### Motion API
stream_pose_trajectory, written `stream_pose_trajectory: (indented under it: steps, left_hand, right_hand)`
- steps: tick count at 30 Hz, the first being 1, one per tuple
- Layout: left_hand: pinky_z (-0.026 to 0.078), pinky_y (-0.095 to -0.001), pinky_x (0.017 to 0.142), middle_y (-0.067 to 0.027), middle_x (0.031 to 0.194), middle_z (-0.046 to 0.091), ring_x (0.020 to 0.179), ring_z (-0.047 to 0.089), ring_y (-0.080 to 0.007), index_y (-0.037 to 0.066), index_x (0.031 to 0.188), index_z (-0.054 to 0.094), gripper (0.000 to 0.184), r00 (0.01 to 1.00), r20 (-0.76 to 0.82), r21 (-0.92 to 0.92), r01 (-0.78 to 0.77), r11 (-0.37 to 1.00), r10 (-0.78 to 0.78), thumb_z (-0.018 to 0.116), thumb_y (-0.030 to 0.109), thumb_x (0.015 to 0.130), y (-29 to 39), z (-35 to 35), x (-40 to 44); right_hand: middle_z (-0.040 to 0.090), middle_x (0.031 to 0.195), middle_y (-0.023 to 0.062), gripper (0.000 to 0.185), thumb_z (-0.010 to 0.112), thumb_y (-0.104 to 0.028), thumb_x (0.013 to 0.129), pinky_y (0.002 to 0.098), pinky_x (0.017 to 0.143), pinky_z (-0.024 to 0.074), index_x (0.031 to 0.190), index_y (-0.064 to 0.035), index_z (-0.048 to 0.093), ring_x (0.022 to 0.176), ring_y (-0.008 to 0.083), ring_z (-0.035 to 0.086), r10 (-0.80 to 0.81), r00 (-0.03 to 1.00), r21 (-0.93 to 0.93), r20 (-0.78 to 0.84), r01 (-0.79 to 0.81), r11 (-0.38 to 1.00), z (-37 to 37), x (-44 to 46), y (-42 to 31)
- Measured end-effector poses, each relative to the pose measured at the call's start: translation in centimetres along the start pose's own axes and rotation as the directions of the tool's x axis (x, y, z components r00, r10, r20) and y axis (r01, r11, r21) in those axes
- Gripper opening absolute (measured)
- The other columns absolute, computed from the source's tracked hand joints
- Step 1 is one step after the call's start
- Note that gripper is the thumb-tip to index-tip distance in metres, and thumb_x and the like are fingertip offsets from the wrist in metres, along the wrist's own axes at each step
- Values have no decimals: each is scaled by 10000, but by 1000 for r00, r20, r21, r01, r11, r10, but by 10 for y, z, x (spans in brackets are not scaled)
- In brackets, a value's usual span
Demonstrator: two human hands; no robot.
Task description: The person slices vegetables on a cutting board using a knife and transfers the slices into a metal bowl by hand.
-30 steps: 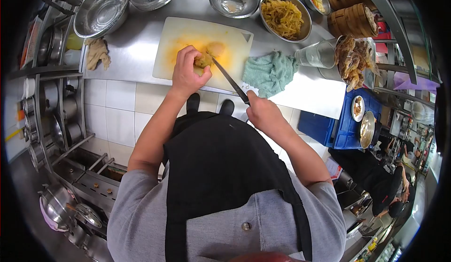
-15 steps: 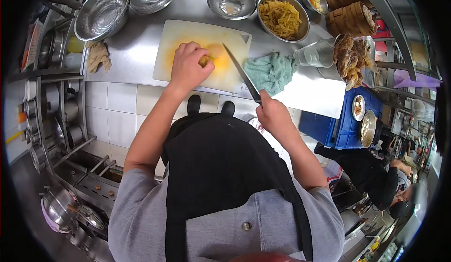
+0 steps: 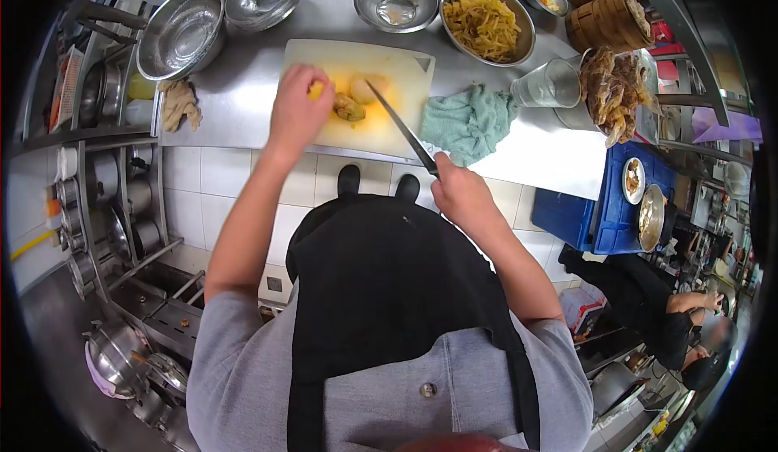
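Observation:
My right hand [image 3: 463, 189] grips the black handle of a kitchen knife [image 3: 399, 125]. The blade slants up and left over a white cutting board [image 3: 413, 100], its tip at a pale rounded piece of food [image 3: 369, 88]. Beside that piece lies a yellow-brown, wet-looking vegetable lump [image 3: 348, 108]; its exact kind is unclear. At the board's left side my left hand [image 3: 300, 113] is closed, with a small yellow piece of food [image 3: 315, 90] showing at its fingertips. Yellow liquid stains the board around the food.
A green cloth [image 3: 470, 121] lies right of the board, near a clear container [image 3: 545, 86]. Behind stand a bowl of yellow strips [image 3: 484, 27] and a metal bowl [image 3: 397, 2]. Brown dried-looking food [image 3: 613, 91] sits right. Another person [image 3: 640, 298] works at far right.
My left hand has lifted off the yellow-brown lump and moved left with a small yellow piece. The lump is now uncovered. The knife has shifted slightly left.

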State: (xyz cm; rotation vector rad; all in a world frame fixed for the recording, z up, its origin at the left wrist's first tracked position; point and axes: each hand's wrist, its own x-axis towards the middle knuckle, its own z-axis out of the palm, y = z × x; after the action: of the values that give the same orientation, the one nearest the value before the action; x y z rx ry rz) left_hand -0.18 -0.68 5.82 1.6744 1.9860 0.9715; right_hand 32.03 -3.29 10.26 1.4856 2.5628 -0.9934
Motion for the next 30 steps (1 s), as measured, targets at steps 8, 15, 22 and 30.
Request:
stream_pose_trajectory:
  steps: [8,15,22,30]
  left_hand:
    - [536,-415,920,-169,1227,545,1074,590,-326,37,1160,592,462,960,-172,-34,-232,972,223,830,58,764,-9,55,-50]
    - [526,-421,929,-159,1214,533,1097,572,-329,57,1197,565,530,941,-188,0,-288,958,283,803,38,724,-20,62,-45]
    - [518,-426,932,-166,1217,525,1098,569,-339,67,1214,543,570,932,-204,7,-306,952,301,790,50,701,-22,66,-46]
    - [554,-427,857,-150,1190,528,1035,590,-331,82,1164,563,551,938,-204,24,-281,960,279,805,66,669,-23,69,-45]
  right_hand:
    - [710,743,180,219,622,1,860,461,616,593,1062,3,538,687,363,738,-160,987,-203,1,157,967,-5,34,-19]
    - [718,753,137,215,655,-1,836,411,607,596,1007,-27,527,682,306,751,-171,984,-311,50,178,934,-10,34,-23]
    - [714,745,111,236,685,-19,822,358,569,594,1000,-32,529,661,259,754,-200,977,-358,76,214,909,-15,44,-24]
    - [691,727,133,228,652,-14,830,419,553,587,998,-36,501,634,313,739,-189,982,-295,16,185,937,3,59,-26]
